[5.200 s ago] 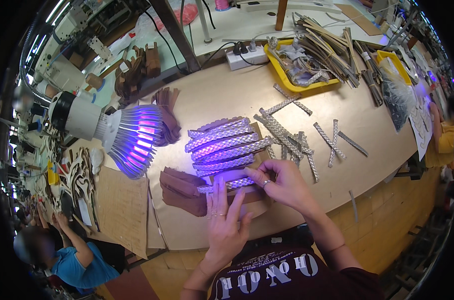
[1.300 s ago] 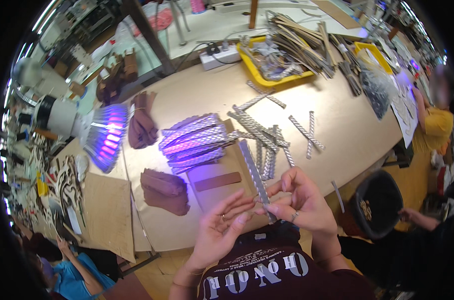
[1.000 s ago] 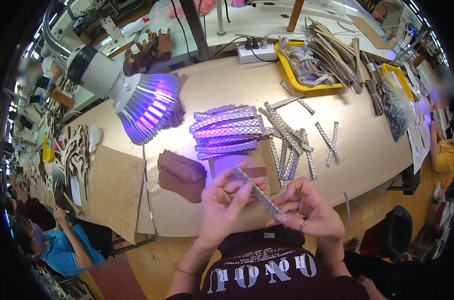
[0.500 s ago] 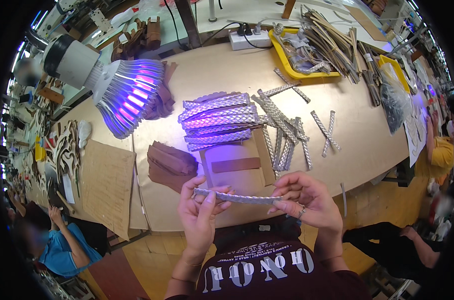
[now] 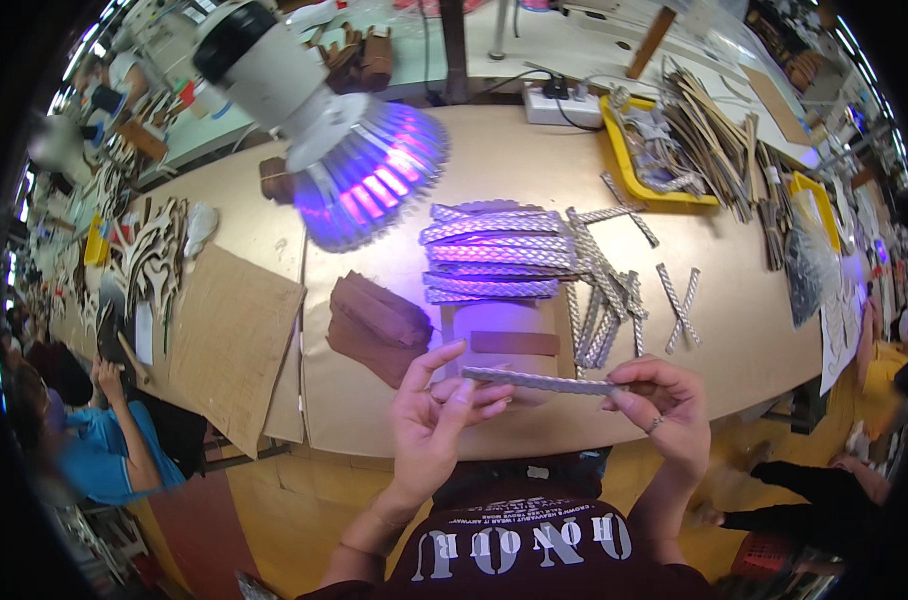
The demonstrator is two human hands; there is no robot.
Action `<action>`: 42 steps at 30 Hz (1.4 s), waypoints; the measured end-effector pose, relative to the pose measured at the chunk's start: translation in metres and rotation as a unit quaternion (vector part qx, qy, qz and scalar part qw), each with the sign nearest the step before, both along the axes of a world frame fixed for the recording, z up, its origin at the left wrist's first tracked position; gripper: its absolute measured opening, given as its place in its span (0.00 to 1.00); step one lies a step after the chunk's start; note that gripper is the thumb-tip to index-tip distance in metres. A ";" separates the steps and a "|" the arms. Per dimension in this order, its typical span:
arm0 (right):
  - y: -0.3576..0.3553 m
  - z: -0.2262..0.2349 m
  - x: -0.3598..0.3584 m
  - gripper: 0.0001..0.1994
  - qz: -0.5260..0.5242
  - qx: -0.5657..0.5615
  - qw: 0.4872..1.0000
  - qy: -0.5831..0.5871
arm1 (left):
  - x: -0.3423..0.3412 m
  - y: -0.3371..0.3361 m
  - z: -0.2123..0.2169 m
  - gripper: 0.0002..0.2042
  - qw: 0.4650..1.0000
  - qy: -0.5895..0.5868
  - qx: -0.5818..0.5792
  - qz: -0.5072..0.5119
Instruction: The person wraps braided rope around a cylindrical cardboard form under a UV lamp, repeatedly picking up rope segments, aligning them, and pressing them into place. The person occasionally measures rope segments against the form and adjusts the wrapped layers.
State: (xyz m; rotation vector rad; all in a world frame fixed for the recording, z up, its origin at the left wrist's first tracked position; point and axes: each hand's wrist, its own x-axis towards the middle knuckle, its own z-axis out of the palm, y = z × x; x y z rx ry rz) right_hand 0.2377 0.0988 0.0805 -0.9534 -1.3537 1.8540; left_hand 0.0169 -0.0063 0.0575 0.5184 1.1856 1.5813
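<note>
The right grip (image 5: 664, 402) pinches the right end of a braid (image 5: 542, 381) between thumb and fingers; the left grip (image 5: 434, 412) holds its left end more loosely, index finger raised. The braid spans level between them, above the bench's (image 5: 744, 290) near edge. It should handle light and bendy, its woven face giving some purchase, though cut ends might fray; taking it by both ends or along its edges seems best. Just beyond lies a brown strip (image 5: 515, 344), with brown pieces (image 5: 376, 325) to its left. Farther back are stacked braids (image 5: 502, 245), loose braids (image 5: 596, 335) to their right, a lamp (image 5: 369, 170) at far left and a yellow tray (image 5: 664, 198) at far right.
</note>
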 end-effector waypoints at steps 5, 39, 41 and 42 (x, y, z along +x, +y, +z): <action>0.004 0.000 0.002 0.10 0.023 -0.029 0.998 -0.050 | -0.003 0.004 -0.003 0.19 1.000 0.003 0.015 -0.008; -0.010 0.029 -0.072 0.18 0.021 0.520 0.790 -0.326 | -0.012 0.012 -0.008 0.14 0.985 -0.114 0.100 -0.087; -0.011 0.027 -0.079 0.14 0.056 0.466 0.809 -0.355 | -0.008 0.010 -0.007 0.16 0.986 -0.108 0.101 -0.075; -0.010 0.025 -0.082 0.12 0.071 0.415 0.833 -0.360 | -0.007 0.009 -0.008 0.16 0.988 -0.098 0.106 -0.063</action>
